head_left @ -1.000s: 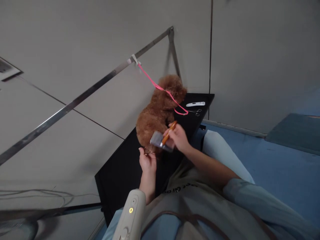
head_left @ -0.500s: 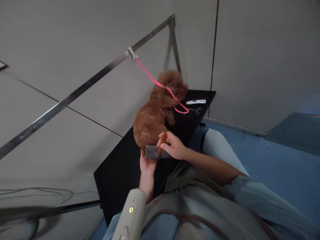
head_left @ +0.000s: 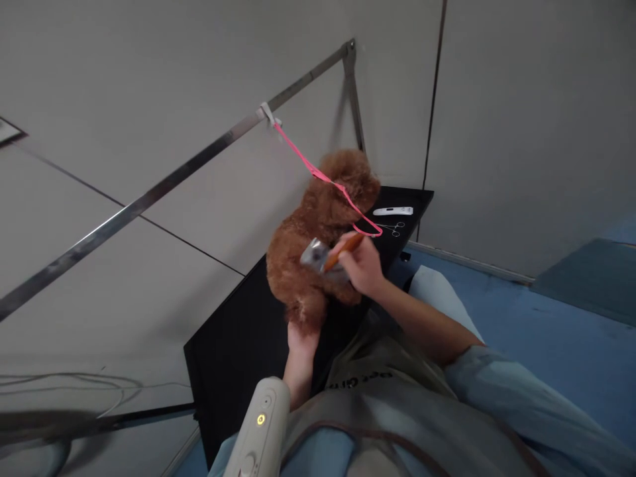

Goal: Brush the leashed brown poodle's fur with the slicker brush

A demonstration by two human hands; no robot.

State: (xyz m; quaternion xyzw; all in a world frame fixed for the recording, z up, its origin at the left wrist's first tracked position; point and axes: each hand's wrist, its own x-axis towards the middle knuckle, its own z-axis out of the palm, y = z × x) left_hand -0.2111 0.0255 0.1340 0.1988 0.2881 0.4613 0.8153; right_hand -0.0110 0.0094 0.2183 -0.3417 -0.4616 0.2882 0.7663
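A small curly brown dog (head_left: 318,232) stands on a black grooming table (head_left: 238,358), tied by a pink leash (head_left: 318,173) to a metal bar (head_left: 149,199) overhead. My right hand (head_left: 364,265) grips the orange handle of a slicker brush (head_left: 324,256), whose metal head lies against the dog's flank. My left hand (head_left: 301,341) holds the dog's hind leg from below; its fingers are mostly hidden in the fur.
A white clipper (head_left: 392,211) and small scissors (head_left: 392,228) lie at the table's far end. A white dryer nozzle (head_left: 258,430) with a lit button rests on my chest. Grey walls stand behind; blue floor lies to the right. Cables trail at the lower left.
My right hand has lifted the brush from the dog's rear leg up to its flank. My left hand has stayed under the hind leg.
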